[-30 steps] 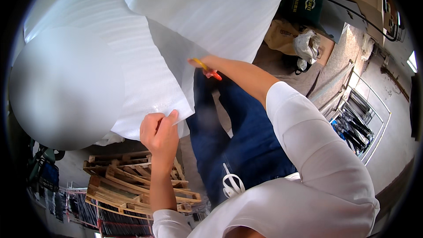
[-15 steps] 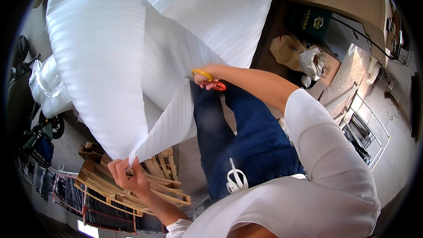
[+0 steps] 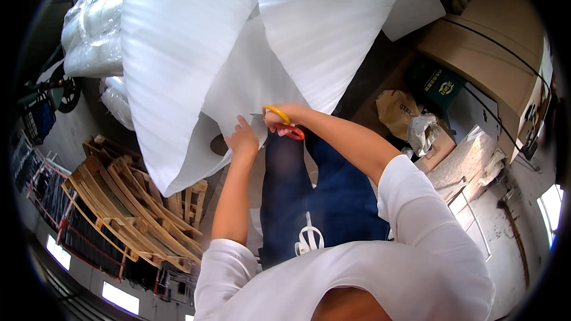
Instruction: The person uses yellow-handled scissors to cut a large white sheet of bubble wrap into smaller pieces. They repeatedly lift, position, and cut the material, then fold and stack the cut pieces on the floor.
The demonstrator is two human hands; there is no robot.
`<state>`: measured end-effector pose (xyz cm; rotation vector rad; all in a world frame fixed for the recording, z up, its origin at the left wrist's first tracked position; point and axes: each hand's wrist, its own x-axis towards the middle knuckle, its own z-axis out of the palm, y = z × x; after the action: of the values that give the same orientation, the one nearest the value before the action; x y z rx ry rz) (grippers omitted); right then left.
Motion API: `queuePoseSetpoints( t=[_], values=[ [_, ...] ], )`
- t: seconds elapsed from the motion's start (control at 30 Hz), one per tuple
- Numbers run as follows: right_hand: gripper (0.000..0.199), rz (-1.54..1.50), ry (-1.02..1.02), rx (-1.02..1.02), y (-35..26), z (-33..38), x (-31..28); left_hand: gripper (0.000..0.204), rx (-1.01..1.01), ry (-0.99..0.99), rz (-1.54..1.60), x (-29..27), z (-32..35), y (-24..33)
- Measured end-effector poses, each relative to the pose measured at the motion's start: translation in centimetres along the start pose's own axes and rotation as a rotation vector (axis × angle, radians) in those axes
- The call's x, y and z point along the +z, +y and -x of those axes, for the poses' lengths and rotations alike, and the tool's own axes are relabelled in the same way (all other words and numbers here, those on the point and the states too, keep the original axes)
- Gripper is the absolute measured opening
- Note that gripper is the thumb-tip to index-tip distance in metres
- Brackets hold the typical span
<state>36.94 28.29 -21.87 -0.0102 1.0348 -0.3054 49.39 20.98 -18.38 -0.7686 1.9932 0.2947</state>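
A large sheet of white foam wrap (image 3: 184, 41) hangs in wide folds in front of me and fills the upper middle of the view. My right hand (image 3: 278, 119) is closed around a pair of scissors (image 3: 297, 134) with one yellow and one red handle loop. Their short visible blade part points left, against the foam; the rest is hidden. Just left of the scissors, my left hand (image 3: 242, 139) reaches up to the foam with its index finger stretched out. It seems to touch the sheet without gripping it.
Wooden pallets (image 3: 131, 202) are stacked at the lower left. Plastic-wrapped white rolls (image 3: 95, 32) stand at the upper left. On the right are a large cardboard box (image 3: 488, 35), a dark green box (image 3: 437, 83), a tan bag (image 3: 397, 110) and a crumpled silvery bag (image 3: 423, 134).
My left hand has let go of the foam's lower left corner and moved right and up, beside the scissors. The right hand keeps the scissors. The view has shifted.
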Motion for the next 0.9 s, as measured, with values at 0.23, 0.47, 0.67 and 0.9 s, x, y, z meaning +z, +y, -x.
queuePoseSetpoints(
  t=[0.23, 0.47, 0.67, 0.9],
  values=[
    [0.027, 0.24, 0.142, 0.031, 1.1, -0.7, 0.6, 0.012, 0.185, 0.109, 0.036, 5.5, 1.9, -4.2],
    [0.019, 0.364, -0.19, 0.055, 1.9, 6.3, 3.4, 0.005, 0.248, 0.37, 0.045, 5.3, 7.3, -3.6],
    [0.016, 0.387, 0.009, 0.191, 4.3, 4.0, 5.2, 0.007, 0.261, 0.444, 0.055, 5.6, 10.1, -1.2],
    [0.022, 0.453, 0.115, -0.002, 8.1, 3.6, 4.8, 0.003, 0.288, 0.63, -0.042, 6.5, 13.1, 3.3]
  ],
)
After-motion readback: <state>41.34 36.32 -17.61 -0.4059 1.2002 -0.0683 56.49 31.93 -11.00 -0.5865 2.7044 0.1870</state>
